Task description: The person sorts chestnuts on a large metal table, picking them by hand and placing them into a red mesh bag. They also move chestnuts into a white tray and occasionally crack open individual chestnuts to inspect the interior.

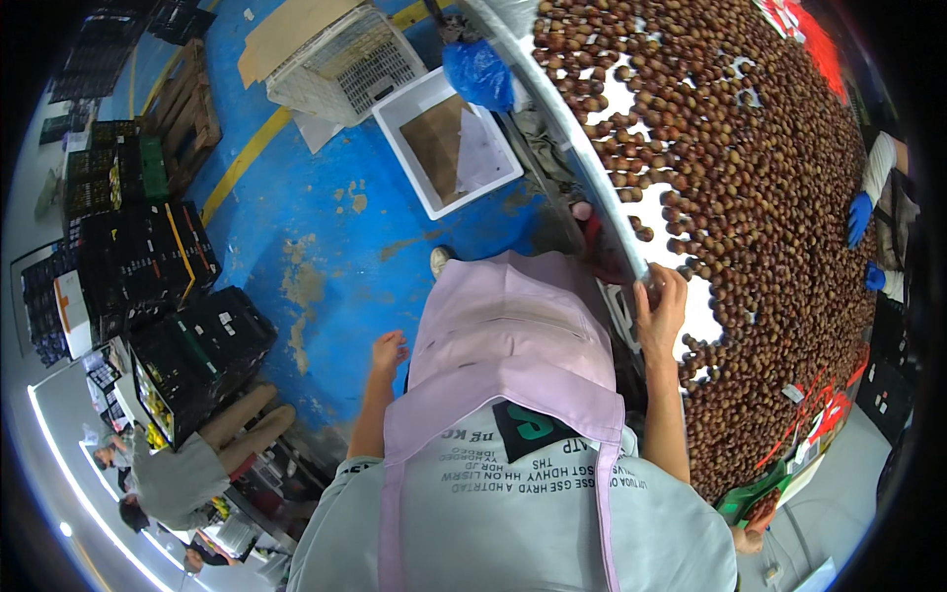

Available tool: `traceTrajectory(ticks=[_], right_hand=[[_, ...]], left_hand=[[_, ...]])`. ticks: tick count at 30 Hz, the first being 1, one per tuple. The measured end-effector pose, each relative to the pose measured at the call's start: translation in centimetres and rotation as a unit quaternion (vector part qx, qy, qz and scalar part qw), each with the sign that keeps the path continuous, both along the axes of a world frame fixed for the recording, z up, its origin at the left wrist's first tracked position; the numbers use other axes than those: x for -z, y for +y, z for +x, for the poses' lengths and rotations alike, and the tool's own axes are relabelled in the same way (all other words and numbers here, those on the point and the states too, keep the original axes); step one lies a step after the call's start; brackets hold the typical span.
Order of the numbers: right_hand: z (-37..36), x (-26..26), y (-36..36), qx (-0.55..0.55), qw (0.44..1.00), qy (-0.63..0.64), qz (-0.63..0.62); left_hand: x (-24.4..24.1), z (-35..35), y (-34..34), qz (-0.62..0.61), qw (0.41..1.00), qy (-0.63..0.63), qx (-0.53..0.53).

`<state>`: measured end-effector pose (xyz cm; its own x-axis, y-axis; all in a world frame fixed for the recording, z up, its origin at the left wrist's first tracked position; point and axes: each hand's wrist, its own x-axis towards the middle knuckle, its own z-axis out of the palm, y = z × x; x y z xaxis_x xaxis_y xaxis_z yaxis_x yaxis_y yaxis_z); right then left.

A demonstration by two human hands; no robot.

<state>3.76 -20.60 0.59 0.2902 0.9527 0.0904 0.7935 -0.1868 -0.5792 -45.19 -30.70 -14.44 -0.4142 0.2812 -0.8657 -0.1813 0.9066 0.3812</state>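
Note:
My right hand (pixel 664 309) is at the metal rim (pixel 618 203) of a large sorting table. Its thumb and fingers are curled around a dark round fruit (pixel 652 293), partly hidden by the fingers. Many small reddish-brown round fruits (pixel 777 222) cover the white tabletop (pixel 699 314), which shows bare in patches close to that hand. On the other side of my lilac apron (pixel 510 325), my left hand (pixel 389 351) hangs over the blue floor with its fingers loosely bent. Nothing is seen in it.
A white tub (pixel 473 196) with cardboard inside and a pale plastic crate (pixel 348 66) stand beside the table. Stacked black crates (pixel 140 259) and a wooden pallet (pixel 185 118) are at left. A co-worker's blue-gloved hand (pixel 859 219) is across the table; other people sit lower left.

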Motion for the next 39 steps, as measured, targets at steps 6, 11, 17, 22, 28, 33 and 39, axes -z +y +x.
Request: traceTrajectory(ticks=[6, 11, 17, 22, 28, 33, 39], right_hand=[[-2.2, 0.7, 0.5, 0.012, 0.982, -0.185, 0.022], [-3.6, 0.7, 1.4, 0.036, 0.969, -0.239, 0.057], [-3.2, 1.6, 1.1, 0.049, 0.963, -0.257, 0.064], [-3.6, 1.1, 1.1, 0.046, 0.969, -0.23, 0.073], [-3.5, 1.1, 1.0, 0.047, 0.964, -0.245, 0.096], [-3.4, 0.6, 1.1, 0.039, 0.96, -0.254, 0.112], [-3.0, 1.0, 0.6, 0.074, 0.97, -0.214, 0.09]], left_hand=[[-1.0, -10.5, 1.6, 0.009, 1.0, 0.003, 0.001], [-2.4, -15.8, 5.3, 0.049, 0.998, 0.034, 0.021], [-1.9, -12.6, 7.2, 0.09, 0.996, 0.014, 0.014], [-0.7, -9.3, 5.8, 0.079, 0.994, -0.002, 0.07], [-1.3, -8.2, 4.7, 0.061, 0.973, 0.082, 0.205], [-1.0, -8.8, 4.9, 0.107, 0.966, 0.087, 0.22], [-2.7, -7.8, 7.2, 0.093, 0.969, 0.086, 0.213]])
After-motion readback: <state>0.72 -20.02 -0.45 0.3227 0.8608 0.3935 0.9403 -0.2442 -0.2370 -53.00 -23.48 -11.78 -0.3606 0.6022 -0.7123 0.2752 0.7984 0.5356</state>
